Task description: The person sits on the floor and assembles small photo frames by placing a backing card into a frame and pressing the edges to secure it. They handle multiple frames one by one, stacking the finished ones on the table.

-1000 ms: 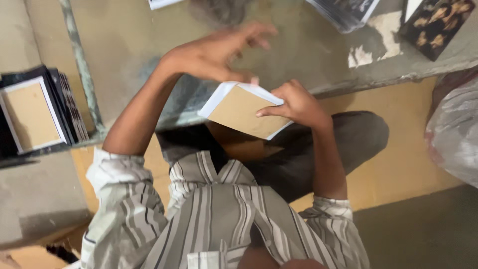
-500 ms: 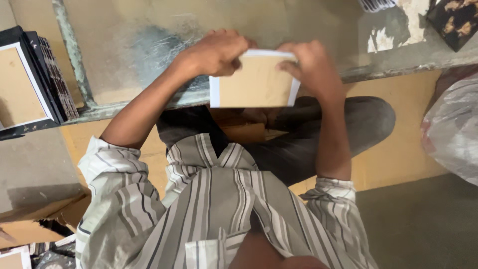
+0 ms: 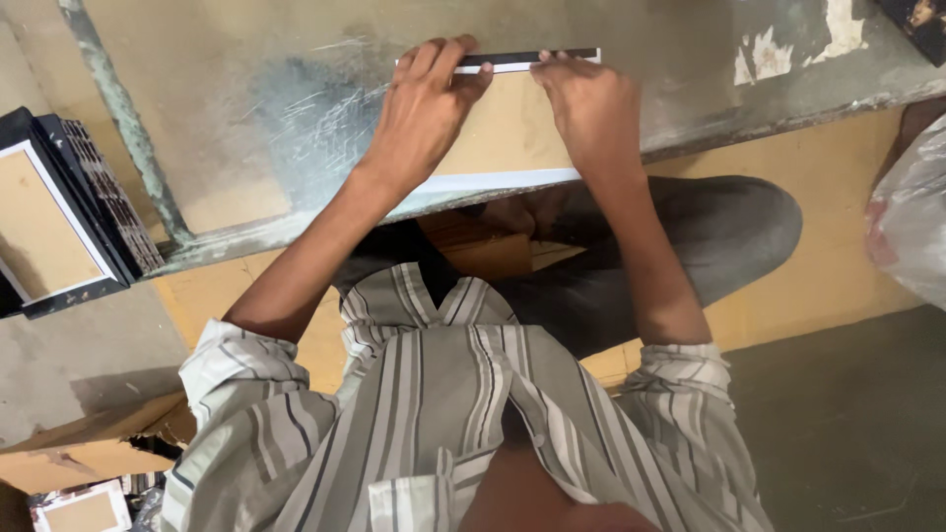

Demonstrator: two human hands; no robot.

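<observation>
A worn, scratched grey desk [image 3: 246, 118] fills the upper view, its near edge running above the person's crossed legs. A brown board [image 3: 507, 128] with white borders lies flat at that near edge. The left hand [image 3: 419, 113] presses on it, fingers curled over its far rim. The right hand [image 3: 591, 108] pinches a thin black strip [image 3: 537, 56] along the same rim. A stack of frames [image 3: 64, 222] leans by the desk's left edge.

Striped grey-white shirt [image 3: 443, 424], sleeves rolled up; dark trousers [image 3: 690, 246].
</observation>
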